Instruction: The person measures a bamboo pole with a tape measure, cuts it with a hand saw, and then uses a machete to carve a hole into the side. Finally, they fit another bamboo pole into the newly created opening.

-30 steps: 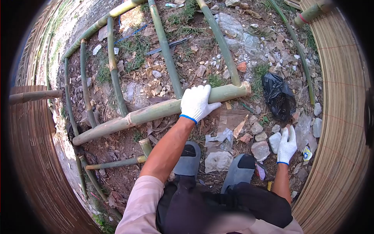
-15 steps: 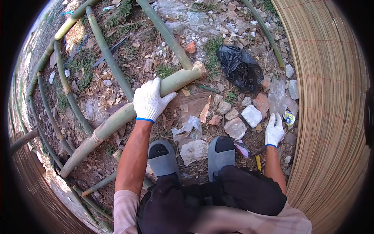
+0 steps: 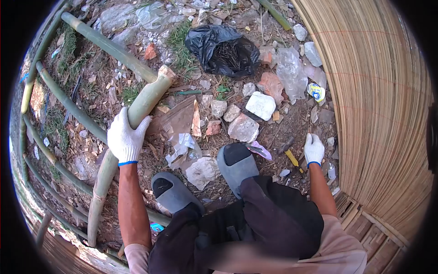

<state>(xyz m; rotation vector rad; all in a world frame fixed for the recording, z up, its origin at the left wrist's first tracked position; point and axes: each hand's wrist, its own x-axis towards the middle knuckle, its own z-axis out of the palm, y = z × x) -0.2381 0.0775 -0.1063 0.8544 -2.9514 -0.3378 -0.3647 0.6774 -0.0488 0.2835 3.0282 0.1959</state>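
My left hand point(image 3: 124, 138), in a white glove with a blue cuff, is wrapped round a thick green bamboo pole point(image 3: 148, 101). The pole's notched upper end meets a thinner bamboo piece point(image 3: 109, 46). Over the ground at the right, my right hand point(image 3: 314, 148), also gloved, has its fingers drawn together; whether a small thing is between them cannot be made out. Just left of it lies a tool with a yellow handle point(image 3: 291, 158) and a dark head. A black plastic bag point(image 3: 223, 50) stands open above, with thin dark pieces like nails inside.
Several thinner bamboo bars point(image 3: 70, 105) join the pole at the left. A large slatted bamboo mat point(image 3: 365, 91) stands along the right side. White and reddish stones point(image 3: 260, 106), a clear plastic bag point(image 3: 290, 73) and scraps lie around my grey sandals point(image 3: 237, 166).
The view has turned and shifted right, so the pole and bag appear further left. My right hand's fingers, spread before, are now drawn together lower down, near the yellow-handled tool.
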